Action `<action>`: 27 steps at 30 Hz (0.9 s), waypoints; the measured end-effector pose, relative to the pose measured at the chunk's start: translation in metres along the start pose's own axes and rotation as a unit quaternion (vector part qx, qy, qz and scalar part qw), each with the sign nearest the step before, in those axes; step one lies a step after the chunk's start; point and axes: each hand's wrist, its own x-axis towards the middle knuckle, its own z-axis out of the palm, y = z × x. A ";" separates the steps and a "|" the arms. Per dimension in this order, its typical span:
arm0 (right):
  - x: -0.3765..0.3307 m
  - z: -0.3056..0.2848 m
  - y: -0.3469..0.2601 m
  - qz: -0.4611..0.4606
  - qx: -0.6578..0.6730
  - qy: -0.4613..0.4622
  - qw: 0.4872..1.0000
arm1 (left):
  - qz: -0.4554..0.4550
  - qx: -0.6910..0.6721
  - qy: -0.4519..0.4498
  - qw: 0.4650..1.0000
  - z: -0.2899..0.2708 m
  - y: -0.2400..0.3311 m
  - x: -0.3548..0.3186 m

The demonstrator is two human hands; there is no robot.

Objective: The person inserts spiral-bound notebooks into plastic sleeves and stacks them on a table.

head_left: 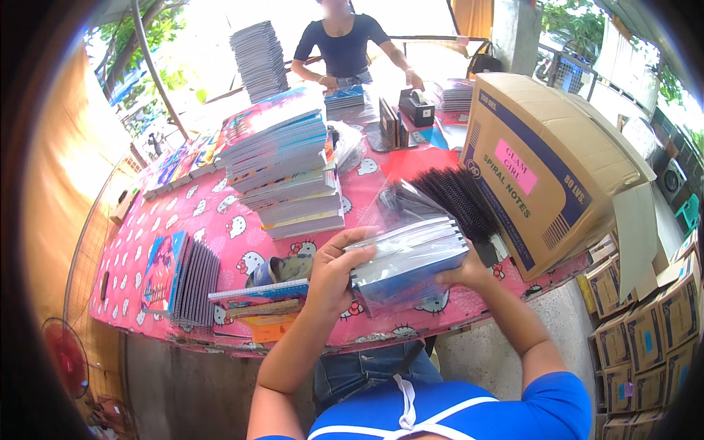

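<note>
Above the near edge of the table I hold a stack of notebooks [411,264] partly inside a clear plastic bag [374,290]. My left hand [341,260] grips the bundle's left end, its thumb lying on top over the film. At the right end, my right hand [469,270] has its fingers closed around the lower corner. The pages' white edges face up, and a blue cover shows on the side toward me. Just beyond the bundle lies a row of black spiral coils [455,198]. A tall pile of notebooks [282,161] stands to the left of them.
A big cardboard box [524,176] stands on the pink printed tablecloth [220,220] at right. Spiral notebooks [183,282] sit near left. Across the table, a person [345,48] stands beside a black tape dispenser [416,108]. Stacked cartons [645,337] fill the floor at right.
</note>
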 end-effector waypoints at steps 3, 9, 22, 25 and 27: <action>0.004 0.018 -0.002 -0.013 0.046 0.113 0.992 | 0.194 0.034 0.065 0.978 -0.003 -0.005 0.002; 0.068 -0.012 -0.065 -0.049 0.211 0.241 0.946 | 0.284 0.203 -0.186 0.919 -0.047 0.004 -0.071; 0.401 -0.062 0.040 -0.050 -0.183 0.560 0.806 | 0.020 0.399 -0.034 0.916 -0.106 -0.095 -0.079; 0.444 -0.042 0.091 -0.036 -0.167 0.598 0.783 | -0.025 0.406 -0.008 0.913 -0.103 -0.086 -0.085; 0.467 -0.049 0.122 -0.033 -0.180 0.603 0.776 | -0.046 0.393 0.000 0.918 -0.103 -0.086 -0.081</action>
